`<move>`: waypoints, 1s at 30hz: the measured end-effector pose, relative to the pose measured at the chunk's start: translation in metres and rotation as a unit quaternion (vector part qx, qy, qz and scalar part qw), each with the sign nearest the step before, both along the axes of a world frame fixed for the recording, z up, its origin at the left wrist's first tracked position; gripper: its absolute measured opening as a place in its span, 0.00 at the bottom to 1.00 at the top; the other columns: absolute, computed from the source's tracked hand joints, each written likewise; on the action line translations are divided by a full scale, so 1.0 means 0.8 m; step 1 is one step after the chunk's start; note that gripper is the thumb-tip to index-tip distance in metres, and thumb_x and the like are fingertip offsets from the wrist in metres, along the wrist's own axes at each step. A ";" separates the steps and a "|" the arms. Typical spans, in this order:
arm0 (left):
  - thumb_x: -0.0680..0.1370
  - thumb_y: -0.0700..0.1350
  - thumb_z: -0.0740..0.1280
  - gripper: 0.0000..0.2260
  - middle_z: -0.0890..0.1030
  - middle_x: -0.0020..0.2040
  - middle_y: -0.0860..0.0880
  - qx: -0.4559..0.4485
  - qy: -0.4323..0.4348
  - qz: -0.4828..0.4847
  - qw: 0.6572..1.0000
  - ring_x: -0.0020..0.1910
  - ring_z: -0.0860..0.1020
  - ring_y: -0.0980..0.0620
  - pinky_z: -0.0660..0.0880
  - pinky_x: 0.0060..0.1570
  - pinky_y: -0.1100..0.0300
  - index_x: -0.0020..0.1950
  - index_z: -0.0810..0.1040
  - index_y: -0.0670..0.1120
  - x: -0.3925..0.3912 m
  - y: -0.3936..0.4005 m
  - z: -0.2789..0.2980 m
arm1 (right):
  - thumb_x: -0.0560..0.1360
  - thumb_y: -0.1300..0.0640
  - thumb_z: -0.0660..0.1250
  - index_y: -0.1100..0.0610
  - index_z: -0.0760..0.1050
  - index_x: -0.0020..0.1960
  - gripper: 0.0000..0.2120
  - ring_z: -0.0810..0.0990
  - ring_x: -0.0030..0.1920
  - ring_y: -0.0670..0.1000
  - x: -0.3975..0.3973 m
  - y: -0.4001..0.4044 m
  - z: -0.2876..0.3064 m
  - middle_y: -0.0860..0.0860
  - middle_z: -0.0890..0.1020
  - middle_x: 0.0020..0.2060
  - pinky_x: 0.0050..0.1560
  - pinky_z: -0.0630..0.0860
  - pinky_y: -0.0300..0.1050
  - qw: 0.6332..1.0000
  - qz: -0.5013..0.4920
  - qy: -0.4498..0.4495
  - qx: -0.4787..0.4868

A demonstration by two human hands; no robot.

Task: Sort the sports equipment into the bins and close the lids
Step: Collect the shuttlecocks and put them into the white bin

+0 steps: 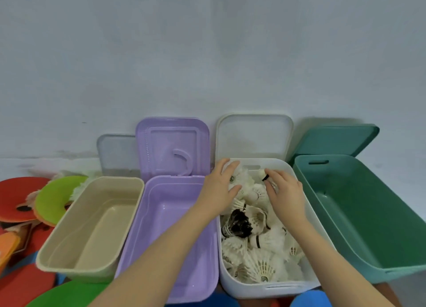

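Observation:
Four open bins stand in a row: beige (57,256), purple (147,216), white (297,182) and green (359,251). The white bin is full of white shuttlecocks (260,265), with one black shuttlecock (239,223) among them. My left hand (219,191) is over the far end of the white bin and grips a white shuttlecock (242,180). My right hand (285,196) pinches another shuttlecock (262,174) by its cork end. Each bin's lid leans against the wall behind it: grey (115,152), purple (173,145), white (253,136), green (334,140).
Red, green and orange paddles (27,205) lie piled on the floor left of the beige bin, with more white shuttlecocks (80,186) behind them. The beige, purple and green bins hold nothing visible. A pale wall rises right behind the lids.

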State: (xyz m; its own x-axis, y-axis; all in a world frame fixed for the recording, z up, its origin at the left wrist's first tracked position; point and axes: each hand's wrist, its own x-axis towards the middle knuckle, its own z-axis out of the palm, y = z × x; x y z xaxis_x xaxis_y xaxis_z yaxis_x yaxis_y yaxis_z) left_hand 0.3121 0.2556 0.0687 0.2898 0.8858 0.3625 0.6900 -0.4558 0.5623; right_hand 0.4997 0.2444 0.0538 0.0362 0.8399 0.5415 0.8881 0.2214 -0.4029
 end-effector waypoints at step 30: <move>0.72 0.49 0.58 0.19 0.81 0.53 0.46 0.090 0.183 0.141 0.969 0.48 0.81 0.45 0.76 0.47 0.52 0.57 0.79 0.43 -0.149 -0.066 0.068 | 0.77 0.53 0.59 0.57 0.71 0.67 0.19 0.76 0.55 0.59 -0.151 -0.023 0.052 0.55 0.78 0.57 0.54 0.70 0.51 0.976 0.186 -0.080 -0.085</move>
